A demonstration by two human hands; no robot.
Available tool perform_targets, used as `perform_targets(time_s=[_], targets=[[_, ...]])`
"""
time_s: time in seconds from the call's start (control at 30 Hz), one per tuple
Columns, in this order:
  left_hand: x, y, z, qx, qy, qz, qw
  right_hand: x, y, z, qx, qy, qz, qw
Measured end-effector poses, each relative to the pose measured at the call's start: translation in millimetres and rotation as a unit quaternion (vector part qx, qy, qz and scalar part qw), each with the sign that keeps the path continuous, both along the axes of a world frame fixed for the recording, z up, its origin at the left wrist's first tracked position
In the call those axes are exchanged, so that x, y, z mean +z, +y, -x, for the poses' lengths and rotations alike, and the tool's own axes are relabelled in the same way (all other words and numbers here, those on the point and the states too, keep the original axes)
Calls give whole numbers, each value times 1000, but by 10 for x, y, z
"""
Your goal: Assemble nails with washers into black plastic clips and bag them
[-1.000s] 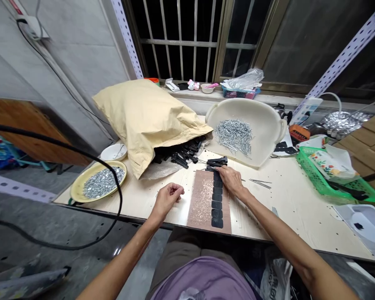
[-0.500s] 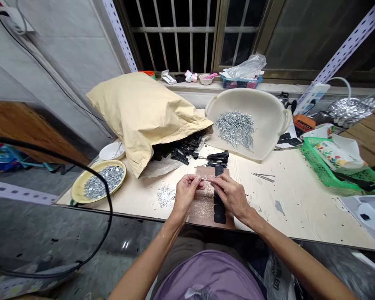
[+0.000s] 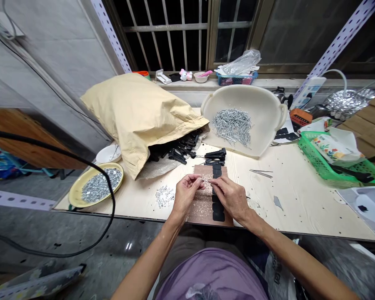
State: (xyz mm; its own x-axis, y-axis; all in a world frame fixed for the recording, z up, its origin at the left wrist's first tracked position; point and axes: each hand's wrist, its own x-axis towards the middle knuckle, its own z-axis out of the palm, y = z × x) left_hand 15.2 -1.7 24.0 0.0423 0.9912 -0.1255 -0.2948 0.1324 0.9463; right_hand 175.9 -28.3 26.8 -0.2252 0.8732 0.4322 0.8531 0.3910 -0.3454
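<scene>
My left grip point(image 3: 185, 193) has come across to my right grip point(image 3: 233, 198); both pinch nearly closed on one thin silver metal pin point(image 3: 205, 181), held above a brown speckled mat point(image 3: 203, 210) on the pale wooden surface point(image 3: 300, 204).

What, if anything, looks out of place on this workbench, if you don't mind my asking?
Small silver pieces lie loose on the bare tabletop left of the brown mat, looking spilled, unlike the heap kept on the yellow plate.
</scene>
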Motion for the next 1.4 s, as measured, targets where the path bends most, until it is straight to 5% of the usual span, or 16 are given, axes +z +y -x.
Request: perform_targets(time_s=[0.77,1.0,1.23,1.4], targets=[[-110,22,34,-60,14,48,997,3,-60,-22,-22,-82,-43,995],[-115,48,27,-65,16,49,997,26,-40,-70,-10,-43,30,999],[-141,59,-10,-69,-13,91,993,3,-43,-57,-28,-103,-68,992],[-155,63,-13,-69,2,79,994,-26,-44,-73,-22,-88,-26,996]])
